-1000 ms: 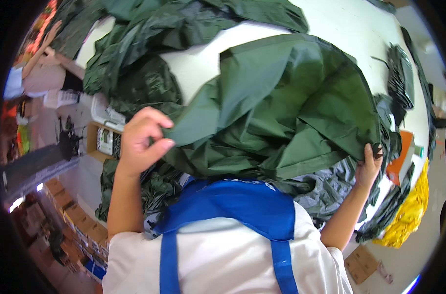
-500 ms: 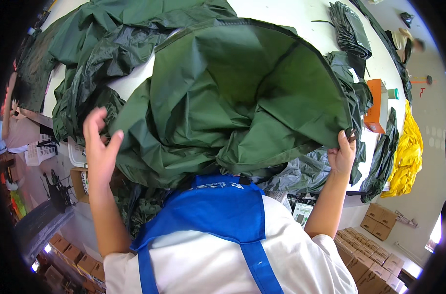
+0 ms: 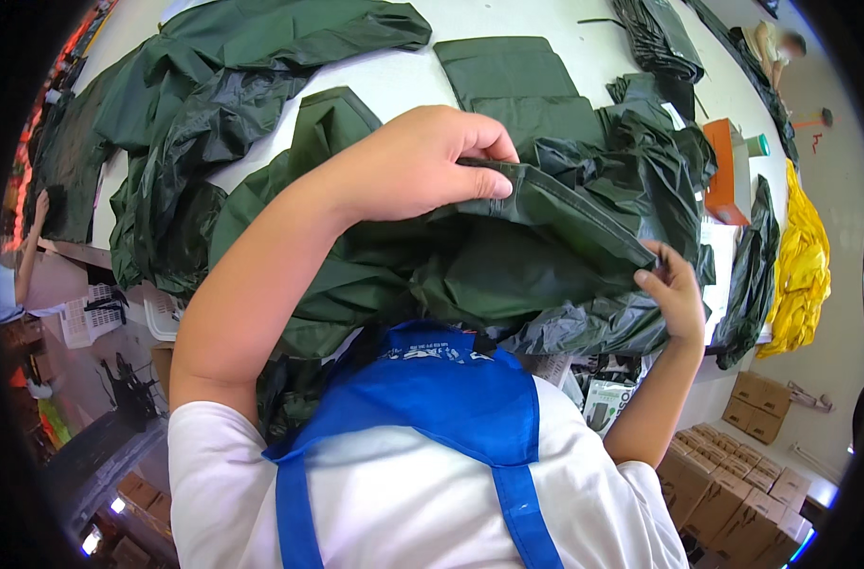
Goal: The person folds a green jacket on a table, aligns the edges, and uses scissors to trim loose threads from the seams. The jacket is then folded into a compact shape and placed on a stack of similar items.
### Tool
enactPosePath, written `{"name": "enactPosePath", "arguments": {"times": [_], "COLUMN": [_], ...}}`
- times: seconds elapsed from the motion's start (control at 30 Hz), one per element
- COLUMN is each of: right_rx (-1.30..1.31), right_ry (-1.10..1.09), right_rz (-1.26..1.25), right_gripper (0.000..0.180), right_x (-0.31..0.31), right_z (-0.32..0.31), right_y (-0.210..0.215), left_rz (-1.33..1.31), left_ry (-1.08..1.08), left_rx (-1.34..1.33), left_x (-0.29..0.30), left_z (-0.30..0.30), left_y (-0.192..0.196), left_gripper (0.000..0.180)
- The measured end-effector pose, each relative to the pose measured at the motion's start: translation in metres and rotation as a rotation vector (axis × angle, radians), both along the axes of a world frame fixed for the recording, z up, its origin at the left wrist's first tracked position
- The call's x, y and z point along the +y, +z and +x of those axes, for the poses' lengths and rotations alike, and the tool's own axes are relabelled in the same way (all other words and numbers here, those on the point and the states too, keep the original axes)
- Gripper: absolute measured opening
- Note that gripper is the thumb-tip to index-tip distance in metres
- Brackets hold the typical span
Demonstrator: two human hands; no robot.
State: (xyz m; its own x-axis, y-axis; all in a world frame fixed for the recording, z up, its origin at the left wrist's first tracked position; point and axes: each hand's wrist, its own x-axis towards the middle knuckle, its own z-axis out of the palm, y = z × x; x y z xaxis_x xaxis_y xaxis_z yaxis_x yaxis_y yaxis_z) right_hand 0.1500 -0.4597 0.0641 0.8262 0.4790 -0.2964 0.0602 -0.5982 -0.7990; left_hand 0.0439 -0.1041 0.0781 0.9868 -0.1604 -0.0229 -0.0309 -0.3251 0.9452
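The left hand [image 3: 427,156] pinches the hem [image 3: 588,209] of a green cloth [image 3: 508,275] between thumb and forefinger; the right hand [image 3: 677,284] pinches the hem's right end the same way. The hem's long axis slants from the left hand down to the right, which is nearer the body. The cloth opens below the hem, between the arms, with much of its bulk beneath the left forearm, above the apron [image 3: 432,389]. Around it, from the far left, a co-worker's hand [image 3: 41,207] touches dark fabric [image 3: 72,180]. Crumpled green garments [image 3: 214,104] lie across the white desk [image 3: 394,85]; beyond the left hand rests a folded green piece [image 3: 508,76]. Past the hem, more dark cloth [image 3: 655,171] bunches beside the right hand, with a black bundle [image 3: 655,38] farther up. Then come an orange box [image 3: 724,175], a green roll [image 3: 756,146] just beside it, and yellow fabric [image 3: 794,275] hanging at the desk's right end.
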Motion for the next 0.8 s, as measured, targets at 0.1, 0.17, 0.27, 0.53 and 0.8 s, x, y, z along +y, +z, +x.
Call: {"name": "enactPosePath", "arguments": {"times": [0.1, 0.17, 0.27, 0.53, 0.8], "right_rx": [-0.098, -0.154, 0.007, 0.258, 0.164], "right_ry": [0.015, 0.124, 0.408, 0.237, 0.04], "right_rz": [0.329, 0.344, 0.315, 0.468, 0.493], "right_gripper": [0.039, 0.036, 0.024, 0.01, 0.008], "right_x": [0.032, 0.067, 0.125, 0.149, 0.136], "right_z": [-0.001, -0.004, -0.019, -0.037, -0.028], "right_y": [0.032, 0.045, 0.036, 0.019, 0.009], "left_rz": [-0.076, 0.026, 0.081, -0.085, -0.157], "left_ry": [-0.067, -0.096, -0.002, 0.343, 0.258], "left_rx": [0.029, 0.098, 0.023, -0.114, -0.482], "left_x": [-0.011, -0.018, -0.023, -0.021, -0.001], "left_z": [-0.009, -0.012, -0.017, -0.038, -0.055], "left_y": [0.002, 0.011, 0.006, 0.006, 0.016], "left_gripper": [0.018, 0.019, 0.022, 0.025, 0.025]}}
